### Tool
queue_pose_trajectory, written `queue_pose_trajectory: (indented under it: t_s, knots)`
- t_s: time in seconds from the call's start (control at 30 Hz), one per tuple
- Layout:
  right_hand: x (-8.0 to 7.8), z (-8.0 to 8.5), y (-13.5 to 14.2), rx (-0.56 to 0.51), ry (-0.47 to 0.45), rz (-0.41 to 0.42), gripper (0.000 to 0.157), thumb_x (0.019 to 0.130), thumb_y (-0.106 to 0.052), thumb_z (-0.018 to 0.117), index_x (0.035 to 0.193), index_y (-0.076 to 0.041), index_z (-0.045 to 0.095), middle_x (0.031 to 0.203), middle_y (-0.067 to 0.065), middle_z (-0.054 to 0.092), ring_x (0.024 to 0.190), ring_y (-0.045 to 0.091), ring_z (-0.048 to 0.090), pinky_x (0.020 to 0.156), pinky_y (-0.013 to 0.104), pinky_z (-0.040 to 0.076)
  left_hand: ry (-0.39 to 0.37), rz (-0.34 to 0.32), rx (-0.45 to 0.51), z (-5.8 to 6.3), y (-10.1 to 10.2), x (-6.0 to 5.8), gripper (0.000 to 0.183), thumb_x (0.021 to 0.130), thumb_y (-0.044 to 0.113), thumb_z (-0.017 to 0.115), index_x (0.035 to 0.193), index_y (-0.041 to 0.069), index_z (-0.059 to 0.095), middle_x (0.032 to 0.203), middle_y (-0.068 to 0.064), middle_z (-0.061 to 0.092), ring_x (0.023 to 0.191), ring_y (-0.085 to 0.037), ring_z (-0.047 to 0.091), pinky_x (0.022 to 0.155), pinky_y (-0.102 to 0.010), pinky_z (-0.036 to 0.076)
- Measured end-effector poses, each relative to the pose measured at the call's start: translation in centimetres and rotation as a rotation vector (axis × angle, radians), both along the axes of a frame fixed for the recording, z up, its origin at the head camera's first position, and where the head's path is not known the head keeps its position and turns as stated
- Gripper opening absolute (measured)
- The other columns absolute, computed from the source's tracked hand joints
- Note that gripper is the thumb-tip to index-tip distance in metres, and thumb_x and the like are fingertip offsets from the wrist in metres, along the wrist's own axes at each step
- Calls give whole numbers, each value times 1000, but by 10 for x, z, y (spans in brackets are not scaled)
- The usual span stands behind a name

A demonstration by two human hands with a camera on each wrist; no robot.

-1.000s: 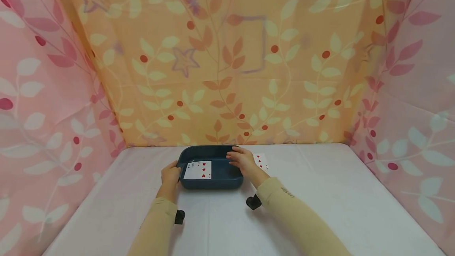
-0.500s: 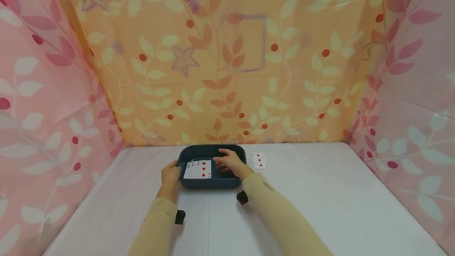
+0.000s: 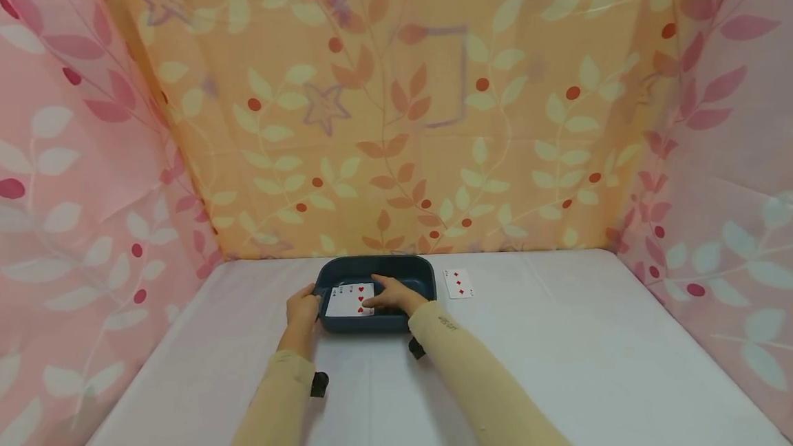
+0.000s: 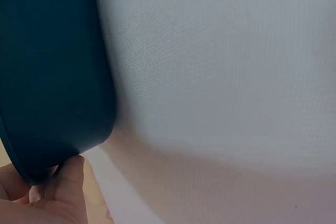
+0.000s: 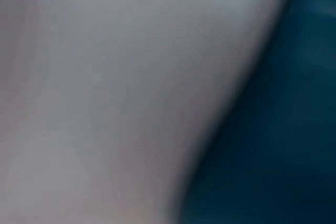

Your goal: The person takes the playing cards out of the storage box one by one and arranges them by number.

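A deep, dark blue tray [image 3: 365, 324] with rounded corners sits near the back of the table. My left hand [image 3: 301, 308] grips its left end; in the left wrist view, the fingers [image 4: 68, 182] pinch the rim there. Overlapping playing cards [image 3: 343, 301] lie face up in the tray's left part, a three of hearts on top. Over the tray's inside reaches my right hand [image 3: 396, 294], fingers spread, with fingertips right at the right edge of the cards. The right wrist view is blurred and shows the tray's side [image 5: 273, 129] but no fingers.
A three of diamonds card [image 3: 458, 283] lies face up on the white-covered table [image 3: 557, 349], just right of the tray. Patterned yellow cloth [image 3: 396, 191] hangs behind the table, with pink cloth at both sides.
My right hand has moved left from the tray's right rim to the cards inside. The three of diamonds, partly hidden before, is uncovered. My left hand keeps its grip.
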State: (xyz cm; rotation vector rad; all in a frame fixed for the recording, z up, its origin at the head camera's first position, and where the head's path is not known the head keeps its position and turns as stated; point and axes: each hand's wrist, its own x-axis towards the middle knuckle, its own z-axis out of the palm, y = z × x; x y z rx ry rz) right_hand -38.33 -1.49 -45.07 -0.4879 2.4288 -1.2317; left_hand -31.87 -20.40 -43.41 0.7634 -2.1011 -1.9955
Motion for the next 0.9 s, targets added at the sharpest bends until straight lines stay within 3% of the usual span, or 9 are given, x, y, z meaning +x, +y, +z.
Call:
queue_pose_trajectory:
  t_s: [0.13,0.43,0.63,0.9]
  knots:
    - [-2,-4,-5,116,81,21,79,85,-24,77,149,-5,36,151,17,38,138,32,34,112,47,28,-14,-13,-11,-2,0,1,49,98,-3,39,147,0,38,153,-24,29,140,-39,29,110,-51,31]
    - [-6,-5,-10,263,107,-53,75,79,-24,83,141,-3,48,143,16,48,132,30,44,111,45,32,0,-24,-34,1,6,4,48,98,-2,39,146,-1,38,152,-25,30,139,-39,29,111,-50,30]
    - [-7,-4,-12,261,111,-61,70,75,-24,86,134,-3,53,135,15,54,118,29,51,108,46,36,-10,-3,-39,0,4,2,48,98,-2,41,146,1,39,152,-23,31,139,-38,30,111,-49,31]
    - [-9,-4,-14,211,100,-72,67,72,-21,88,123,0,49,120,17,58,104,26,53,101,42,43,-20,5,-39,-1,-1,-1,49,98,-2,41,147,2,40,152,-22,31,139,-38,30,111,-49,31]
